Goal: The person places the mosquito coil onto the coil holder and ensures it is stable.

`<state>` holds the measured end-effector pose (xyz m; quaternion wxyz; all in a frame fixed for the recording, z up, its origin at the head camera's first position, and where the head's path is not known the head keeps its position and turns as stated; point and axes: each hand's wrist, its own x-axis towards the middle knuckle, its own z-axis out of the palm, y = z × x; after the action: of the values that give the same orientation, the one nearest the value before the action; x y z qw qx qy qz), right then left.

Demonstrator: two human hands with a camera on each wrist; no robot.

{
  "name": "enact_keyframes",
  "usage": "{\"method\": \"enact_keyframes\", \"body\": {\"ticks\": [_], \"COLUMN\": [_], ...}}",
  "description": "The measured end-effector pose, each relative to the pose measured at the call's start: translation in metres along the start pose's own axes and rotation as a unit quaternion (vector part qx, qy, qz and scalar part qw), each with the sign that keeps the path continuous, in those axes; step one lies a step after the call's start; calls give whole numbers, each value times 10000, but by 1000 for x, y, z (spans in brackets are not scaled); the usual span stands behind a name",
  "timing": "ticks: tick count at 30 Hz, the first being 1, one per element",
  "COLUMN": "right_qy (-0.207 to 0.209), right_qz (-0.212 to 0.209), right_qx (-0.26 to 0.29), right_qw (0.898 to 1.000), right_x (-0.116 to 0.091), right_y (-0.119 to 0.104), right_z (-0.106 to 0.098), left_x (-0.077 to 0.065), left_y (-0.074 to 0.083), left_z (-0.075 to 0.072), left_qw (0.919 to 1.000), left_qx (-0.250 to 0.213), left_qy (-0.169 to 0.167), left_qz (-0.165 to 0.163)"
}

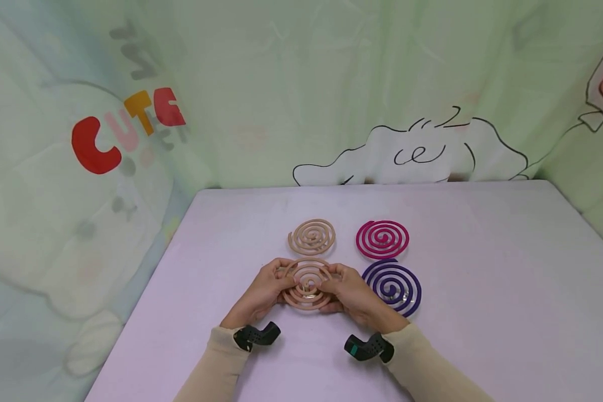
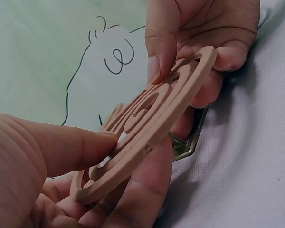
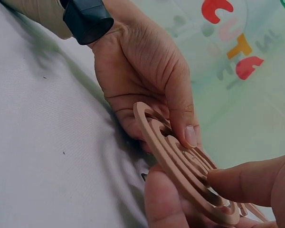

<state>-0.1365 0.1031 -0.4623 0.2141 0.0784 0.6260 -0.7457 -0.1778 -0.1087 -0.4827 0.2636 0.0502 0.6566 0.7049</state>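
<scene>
A pinkish-brown mosquito coil (image 1: 310,283) is held between both hands near the front of the table. My left hand (image 1: 268,285) pinches its left side, thumb on the upper face and fingers beneath. On the right side, my right hand (image 1: 352,290) grips it likewise, as the right wrist view shows with the thumb (image 3: 242,185) pressing the rings. The coil (image 2: 147,149) is tilted in the left wrist view. A dark angular metal piece (image 2: 186,147) shows under it, partly hidden by fingers.
Behind the hands lie a tan coil (image 1: 312,237) and a magenta coil (image 1: 383,238). A purple coil (image 1: 392,287) lies beside the right hand, partly covered by it. The pale table (image 1: 497,268) meets a printed curtain (image 1: 261,100) at the back.
</scene>
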Motion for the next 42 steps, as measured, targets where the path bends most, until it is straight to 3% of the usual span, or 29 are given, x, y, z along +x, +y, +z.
{"method": "enact_keyframes", "body": {"ticks": [42], "right_qy": [112], "right_qz": [96], "right_qx": [-248], "right_qw": [9996], "right_x": [-5], "right_y": [-5], "right_z": [-3], "left_x": [0], "left_y": [2], "left_z": [-2], "left_qw": [9998], "left_qx": [159], "left_qy": [87], "left_qz": [-36]}}
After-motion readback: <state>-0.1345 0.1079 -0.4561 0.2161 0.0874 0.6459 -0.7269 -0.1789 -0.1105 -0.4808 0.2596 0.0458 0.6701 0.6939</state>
